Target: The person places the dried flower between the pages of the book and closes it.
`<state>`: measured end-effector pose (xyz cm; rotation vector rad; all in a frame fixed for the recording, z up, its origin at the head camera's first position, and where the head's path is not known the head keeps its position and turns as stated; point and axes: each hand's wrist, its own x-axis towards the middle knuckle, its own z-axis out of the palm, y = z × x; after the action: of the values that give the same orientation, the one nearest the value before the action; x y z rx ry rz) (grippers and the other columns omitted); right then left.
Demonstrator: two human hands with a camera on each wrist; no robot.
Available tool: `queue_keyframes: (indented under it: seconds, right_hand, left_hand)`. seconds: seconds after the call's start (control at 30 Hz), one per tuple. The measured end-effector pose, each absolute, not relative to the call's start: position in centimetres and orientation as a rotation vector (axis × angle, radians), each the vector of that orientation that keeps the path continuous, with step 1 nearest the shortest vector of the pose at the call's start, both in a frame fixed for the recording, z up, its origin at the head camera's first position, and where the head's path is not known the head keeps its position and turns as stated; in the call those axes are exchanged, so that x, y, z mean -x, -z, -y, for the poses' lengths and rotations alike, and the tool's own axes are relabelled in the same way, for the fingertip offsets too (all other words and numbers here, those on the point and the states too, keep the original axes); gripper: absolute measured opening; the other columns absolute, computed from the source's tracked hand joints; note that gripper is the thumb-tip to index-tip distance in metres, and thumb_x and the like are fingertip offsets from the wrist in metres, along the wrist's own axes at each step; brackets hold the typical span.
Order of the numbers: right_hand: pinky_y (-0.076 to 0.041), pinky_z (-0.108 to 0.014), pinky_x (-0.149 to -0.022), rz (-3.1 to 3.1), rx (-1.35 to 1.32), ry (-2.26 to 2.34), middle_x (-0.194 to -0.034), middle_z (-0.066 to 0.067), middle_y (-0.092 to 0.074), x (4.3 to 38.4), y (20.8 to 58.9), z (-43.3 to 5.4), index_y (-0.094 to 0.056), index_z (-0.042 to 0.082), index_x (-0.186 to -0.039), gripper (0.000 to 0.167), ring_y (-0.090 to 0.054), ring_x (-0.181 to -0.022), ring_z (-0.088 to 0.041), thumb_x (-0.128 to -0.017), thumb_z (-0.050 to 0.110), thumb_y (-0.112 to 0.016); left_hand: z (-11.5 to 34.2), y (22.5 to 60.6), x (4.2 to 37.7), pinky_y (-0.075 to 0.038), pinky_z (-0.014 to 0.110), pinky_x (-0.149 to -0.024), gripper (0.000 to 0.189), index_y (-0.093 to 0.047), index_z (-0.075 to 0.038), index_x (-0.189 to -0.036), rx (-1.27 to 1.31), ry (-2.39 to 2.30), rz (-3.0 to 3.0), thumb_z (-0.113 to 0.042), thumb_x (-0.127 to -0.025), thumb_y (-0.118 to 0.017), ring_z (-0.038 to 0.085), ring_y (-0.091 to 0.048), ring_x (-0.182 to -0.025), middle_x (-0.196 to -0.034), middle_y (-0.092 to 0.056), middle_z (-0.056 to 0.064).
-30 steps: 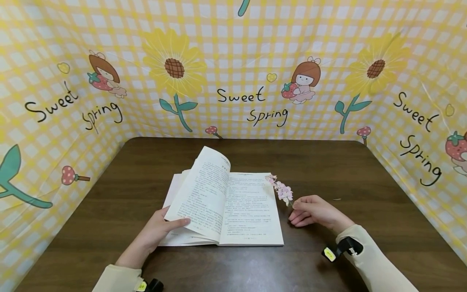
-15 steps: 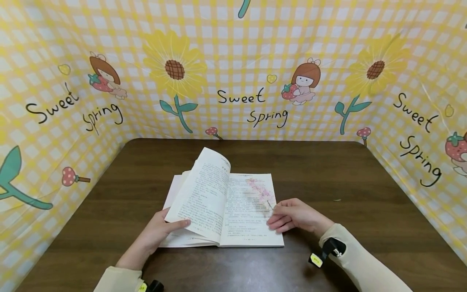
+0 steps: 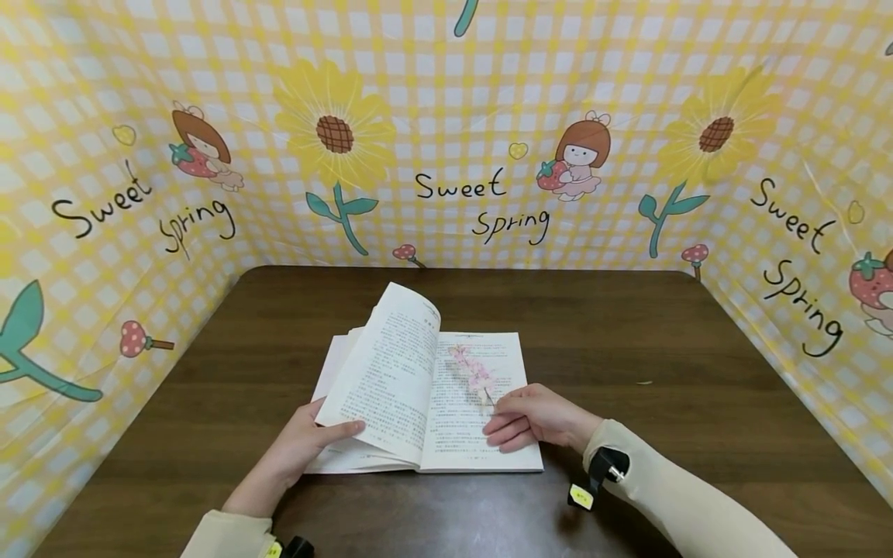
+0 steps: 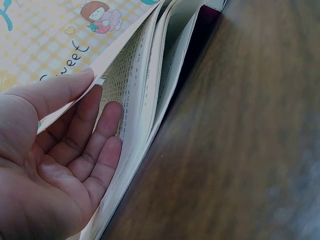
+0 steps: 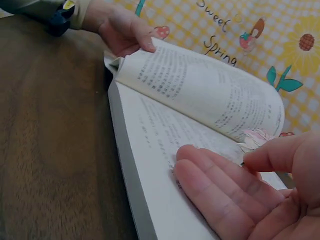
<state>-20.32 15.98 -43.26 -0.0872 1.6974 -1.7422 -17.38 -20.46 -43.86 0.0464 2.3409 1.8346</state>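
An open book [image 3: 481, 453] with printed pages lies on the table. My left hand [image 3: 307, 438] pinches a raised page [image 3: 391, 372] between thumb and fingers at its lower left corner; in the left wrist view the thumb [image 4: 65, 92] is on one side of the leaf and the fingers are behind it. Over the right-hand page, my right hand [image 3: 533, 417] pinches the thin stem of a pink flower sprig [image 3: 476, 372] between thumb and index finger. The sprig slants up and left toward the book's fold. In the right wrist view its blossom [image 5: 255, 139] is partly hidden by the thumb.
The book rests on a dark brown wooden table [image 3: 593, 325]. A yellow checked cloth [image 3: 446, 101] with printed flowers stands around the back and sides. A small pale scrap [image 3: 644, 382] lies on the table at the right.
My right hand has carried the flower sprig left, from beside the book's right edge to over the right-hand page. The left hand and the raised page have stayed put.
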Motion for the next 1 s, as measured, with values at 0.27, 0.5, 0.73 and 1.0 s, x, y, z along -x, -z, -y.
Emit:
queue_keyframes:
  seconds: [0.27,0.5,0.73,1.0]
  right_hand:
    - [-0.06,-0.037,-0.07,-1.733,0.072,1.669,-0.088,-0.015,-0.073,20.3,42.7,-15.7,-0.06,-0.012,-0.11,0.024,-0.072,-0.073,-0.018,-0.098,0.008,-0.054]
    - [-0.059,-0.038,-0.073,-1.717,0.069,1.703,-0.09,-0.016,-0.073,20.2,42.8,-15.8,-0.058,-0.01,-0.109,0.02,-0.073,-0.076,-0.019,-0.099,0.006,-0.053]
    - [-0.059,-0.04,-0.075,-1.669,0.072,1.759,-0.089,-0.017,-0.072,20.1,43.2,-16.3,-0.055,-0.007,-0.108,0.015,-0.073,-0.077,-0.022,-0.101,0.006,-0.051]
    - [-0.059,-0.04,-0.077,-1.626,0.112,1.805,-0.089,-0.016,-0.072,19.5,43.2,-16.7,-0.054,-0.006,-0.106,0.014,-0.073,-0.081,-0.023,-0.102,0.007,-0.05]
  left_hand:
    - [20.5,43.9,17.1,-0.047,0.023,-0.077,0.048,-0.059,0.011,-0.125,-0.037,-1.83,-2.327,-0.009,-0.086,-0.078,0.009,-0.061,-0.09,-0.108,-0.072,0.012]
    - [20.6,43.8,17.3,-0.047,0.023,-0.079,0.049,-0.059,0.01,-0.127,-0.055,-1.807,-2.337,-0.011,-0.086,-0.078,0.01,-0.06,-0.093,-0.111,-0.071,0.013]
    - [20.5,43.7,17.4,-0.046,0.023,-0.079,0.05,-0.059,0.009,-0.128,-0.05,-1.791,-2.344,-0.012,-0.087,-0.078,0.011,-0.06,-0.094,-0.112,-0.071,0.013]
    - [20.4,43.7,17.3,-0.045,0.023,-0.079,0.049,-0.06,0.009,-0.126,-0.028,-1.778,-2.366,-0.012,-0.086,-0.078,0.012,-0.06,-0.094,-0.111,-0.071,0.013]
